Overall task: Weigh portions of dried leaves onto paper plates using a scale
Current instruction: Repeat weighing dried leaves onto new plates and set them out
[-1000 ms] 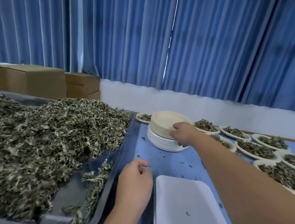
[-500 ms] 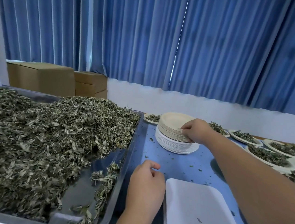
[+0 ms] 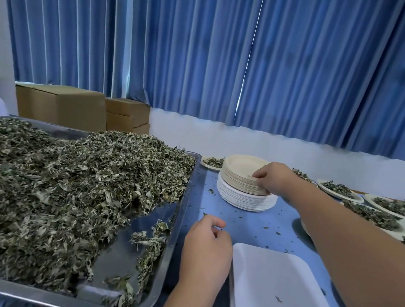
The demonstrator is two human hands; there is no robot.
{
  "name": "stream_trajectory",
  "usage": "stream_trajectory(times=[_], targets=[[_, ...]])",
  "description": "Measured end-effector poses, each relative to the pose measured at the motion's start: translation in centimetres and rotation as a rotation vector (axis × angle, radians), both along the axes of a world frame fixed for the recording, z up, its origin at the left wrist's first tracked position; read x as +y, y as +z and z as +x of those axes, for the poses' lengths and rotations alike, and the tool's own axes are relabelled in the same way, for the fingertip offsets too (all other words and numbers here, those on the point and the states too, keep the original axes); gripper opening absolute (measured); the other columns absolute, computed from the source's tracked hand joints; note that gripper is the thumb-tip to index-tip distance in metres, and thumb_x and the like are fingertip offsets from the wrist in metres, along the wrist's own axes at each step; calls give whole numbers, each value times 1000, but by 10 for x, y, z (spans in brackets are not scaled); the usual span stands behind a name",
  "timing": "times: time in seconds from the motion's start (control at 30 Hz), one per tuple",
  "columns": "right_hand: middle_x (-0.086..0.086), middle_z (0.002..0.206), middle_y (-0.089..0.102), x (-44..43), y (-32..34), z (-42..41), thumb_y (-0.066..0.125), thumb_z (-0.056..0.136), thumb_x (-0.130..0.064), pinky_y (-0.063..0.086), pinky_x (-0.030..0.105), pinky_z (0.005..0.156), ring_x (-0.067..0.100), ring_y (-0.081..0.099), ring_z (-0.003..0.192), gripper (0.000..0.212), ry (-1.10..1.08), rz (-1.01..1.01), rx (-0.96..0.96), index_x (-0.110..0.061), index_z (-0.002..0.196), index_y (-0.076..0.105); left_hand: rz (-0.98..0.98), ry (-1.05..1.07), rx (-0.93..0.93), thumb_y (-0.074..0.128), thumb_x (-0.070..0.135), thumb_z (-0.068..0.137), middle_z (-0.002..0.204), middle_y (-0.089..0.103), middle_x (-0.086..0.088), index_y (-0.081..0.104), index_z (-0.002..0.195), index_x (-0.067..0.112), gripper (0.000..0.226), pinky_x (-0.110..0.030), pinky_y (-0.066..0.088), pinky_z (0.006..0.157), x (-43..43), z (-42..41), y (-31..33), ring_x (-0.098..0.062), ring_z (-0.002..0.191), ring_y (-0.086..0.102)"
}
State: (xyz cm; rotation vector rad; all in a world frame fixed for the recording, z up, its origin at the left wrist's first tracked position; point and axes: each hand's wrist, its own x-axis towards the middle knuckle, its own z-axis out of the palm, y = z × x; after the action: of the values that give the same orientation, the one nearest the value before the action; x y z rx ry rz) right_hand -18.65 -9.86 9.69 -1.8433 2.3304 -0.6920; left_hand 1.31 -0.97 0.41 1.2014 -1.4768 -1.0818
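Back on the worktop (image 3: 247,222), past the scale (image 3: 280,290), I see the right hand (image 3: 274,179) with fingers pinching the top plate (image 3: 241,165) of the stack so just one lifts, while the left hand (image 3: 206,251) sits loosely curled, empty, by the dried leaves (image 3: 72,178).

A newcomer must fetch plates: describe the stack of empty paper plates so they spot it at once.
Find the large steel tray heaped with dried leaves. Right of its far corner, on the blue table, stands a stack of round paper plates, tan over white. Neighbouring plates hold leaves.
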Motion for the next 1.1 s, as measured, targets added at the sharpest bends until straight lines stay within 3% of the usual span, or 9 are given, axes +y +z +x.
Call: stream_trajectory(times=[0.17, 0.3, 0.43, 0.53, 0.7, 0.8, 0.87, 1.0, 1.1], targets=[[-11, 67, 57, -2, 8, -1, 49, 93, -5, 42, 21, 70, 16, 57, 73, 31, 10, 19, 76, -14, 111, 72, -3, 3, -19, 47, 17, 92, 98, 60, 5, 54, 89, 35, 20, -24, 42, 60, -1, 0, 0, -9, 71, 55], [3, 61, 62, -2, 12, -1, 44, 96, -6, 39, 16, 44, 11, 55, 49, 30, -17, -19, -24, -15, 112, 67, -6, -5, -17, 46, 16, 91, 98, 60, 5, 55, 91, 35, 20, -25, 43, 63, -1, 0, 0, -11, 75, 56], [8, 61, 64, -2, 13, 1, 43, 91, 0, 50, 24, 61, 17, 56, 55, 25, -71, -78, -202, -11, 94, 65, -15, -16, -20, 45, 15, 91, 99, 60, 5, 55, 94, 34, 21, -25, 41, 61, -3, -1, -1, -10, 71, 55], [6, 61, 60, 3, 17, 2, 48, 81, -4, 38, 25, 51, 19, 45, 56, 24, -118, -207, -238, -9, 62, 62, -23, -13, -27, 46, 16, 92, 98, 59, 7, 55, 94, 34, 20, -23, 39, 57, -3, 0, -1, -9, 67, 54], [7, 77, 71, 24, 19, 0, 56, 83, -14, 50, 33, 71, 18, 57, 70, 16, -104, -422, -426, -8, 77, 71, -38, -10, -36, 46, 15, 92, 96, 60, 6, 57, 96, 30, 19, -23, 39, 54, -5, 0, -4, -10, 63, 53], [3, 74, 68, 46, 14, 2, 61, 85, -14, 50, 32, 70, 17, 60, 71, 14, -74, -518, -559, -8, 78, 71, -33, 12, -15, 45, 13, 90, 87, 61, 6, 59, 97, 28, 22, -22, 38, 50, -6, 3, -4, -9, 55, 51], [-1, 72, 66, 63, 4, 5, 63, 85, -11, 49, 23, 63, 13, 59, 66, 11, -37, -566, -663, -10, 77, 70, -20, 37, 49, 45, 12, 90, 79, 62, 7, 62, 96, 28, 24, -22, 39, 48, -6, 5, -1, -9, 54, 53], [-5, 73, 66, 105, -25, 8, 66, 84, -7, 49, 17, 59, 3, 57, 60, 10, 45, -552, -796, -15, 84, 72, 123, 38, 342, 50, 12, 93, 79, 65, 0, 68, 94, 21, 20, -30, 49, 62, -6, 11, 8, -16, 63, 58], [-4, 67, 59, 137, -44, 8, 66, 84, -3, 43, 15, 52, 4, 52, 55, 16, 92, -472, -827, -16, 89, 73, 267, -8, 582, 50, 19, 98, 85, 62, -5, 65, 90, 11, 18, -27, 50, 53, -4, 15, 18, -16, 56, 57]])
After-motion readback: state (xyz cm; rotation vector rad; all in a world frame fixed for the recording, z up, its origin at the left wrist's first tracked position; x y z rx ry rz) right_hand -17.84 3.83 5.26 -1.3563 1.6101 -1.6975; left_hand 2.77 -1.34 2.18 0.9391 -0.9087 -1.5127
